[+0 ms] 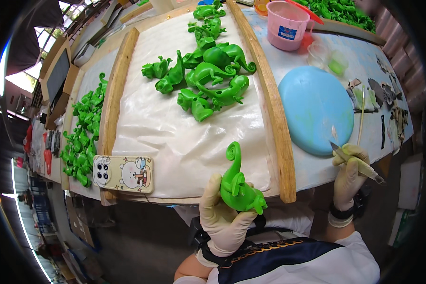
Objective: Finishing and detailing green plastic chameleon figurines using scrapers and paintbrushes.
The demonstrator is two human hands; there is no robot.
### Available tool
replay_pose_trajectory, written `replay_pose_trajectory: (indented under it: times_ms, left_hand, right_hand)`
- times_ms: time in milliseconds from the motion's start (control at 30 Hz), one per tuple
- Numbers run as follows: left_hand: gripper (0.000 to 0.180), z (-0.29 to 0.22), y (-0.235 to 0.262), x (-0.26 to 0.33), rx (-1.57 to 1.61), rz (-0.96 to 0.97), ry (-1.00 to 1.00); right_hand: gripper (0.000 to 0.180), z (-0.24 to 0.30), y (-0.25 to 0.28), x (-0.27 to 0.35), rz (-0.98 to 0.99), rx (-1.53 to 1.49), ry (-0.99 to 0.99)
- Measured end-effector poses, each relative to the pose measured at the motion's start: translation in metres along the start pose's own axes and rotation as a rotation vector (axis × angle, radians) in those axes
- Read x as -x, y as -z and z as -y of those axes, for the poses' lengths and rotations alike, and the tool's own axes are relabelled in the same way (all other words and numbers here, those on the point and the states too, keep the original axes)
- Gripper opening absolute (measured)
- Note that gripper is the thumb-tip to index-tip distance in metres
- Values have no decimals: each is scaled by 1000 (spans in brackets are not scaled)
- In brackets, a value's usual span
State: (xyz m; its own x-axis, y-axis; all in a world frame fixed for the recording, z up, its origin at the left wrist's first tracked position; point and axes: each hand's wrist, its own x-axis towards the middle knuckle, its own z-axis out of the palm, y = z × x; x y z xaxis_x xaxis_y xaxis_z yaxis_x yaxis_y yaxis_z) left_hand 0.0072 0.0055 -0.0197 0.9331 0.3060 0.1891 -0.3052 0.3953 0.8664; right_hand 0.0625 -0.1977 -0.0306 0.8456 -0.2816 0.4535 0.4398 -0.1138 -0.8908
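Note:
My gloved left hand point(218, 225) is closed around a glossy green plastic chameleon figure point(236, 191), just in front of the table's near edge. The figure's curled tail points up and its head lies toward the lower right. In my gloved right hand point(346, 182) is a craft knife point(363, 166) with a pale handle. Its blade tip is at the near rim of a round light-blue pad point(315, 106); I cannot tell whether they touch. A pile of similar green chameleon figures point(215, 71) lies farther back on the white-covered board point(189, 142).
Wooden strips point(265, 94) border the board. A phone in a bear-patterned case point(124, 173) lies at the front left, near more green pieces point(85, 128). Back right are a pink measuring jug point(284, 33), clear cups point(319, 54), a thin stick point(362, 113) and dark scraps point(386, 92).

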Motion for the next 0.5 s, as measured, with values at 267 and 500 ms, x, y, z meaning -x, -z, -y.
replay_pose_trajectory:
  times_ms: [267, 500]
  left_hand:
    - [71, 2, 7, -1, 52, 85, 5]
    - [69, -4, -7, -3, 24, -85, 189]
  right_hand:
    - [37, -10, 12, -11, -90, 100, 46]
    - [18, 1, 15, -32, 27, 457, 157]
